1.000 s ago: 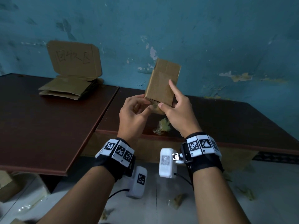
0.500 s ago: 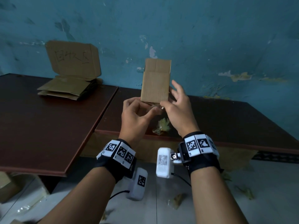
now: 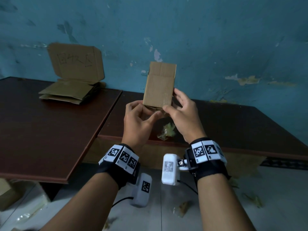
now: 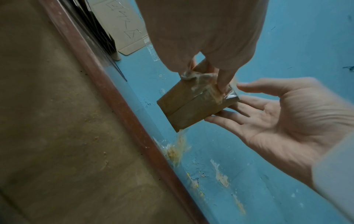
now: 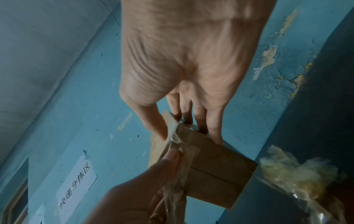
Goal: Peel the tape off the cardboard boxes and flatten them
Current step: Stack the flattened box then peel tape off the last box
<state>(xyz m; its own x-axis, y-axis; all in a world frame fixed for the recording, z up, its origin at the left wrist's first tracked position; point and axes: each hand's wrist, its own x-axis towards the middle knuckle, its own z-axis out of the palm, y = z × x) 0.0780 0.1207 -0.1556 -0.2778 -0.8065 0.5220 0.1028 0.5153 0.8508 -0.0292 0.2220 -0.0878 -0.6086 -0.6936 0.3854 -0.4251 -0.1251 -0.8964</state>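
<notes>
Head view: a small cardboard box [image 3: 158, 86] is held upright above the dark table [image 3: 233, 124]. Left wrist view: the left hand [image 4: 201, 37] pinches clear tape [image 4: 199, 81] (crumpled) at its bottom. Right wrist view: the right hand [image 5: 191, 60] grips the box's sides.

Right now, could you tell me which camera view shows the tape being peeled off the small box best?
The right wrist view: the tape lifts clearly off the box. The left wrist view shows it crumpled; the head view hides it.
</notes>
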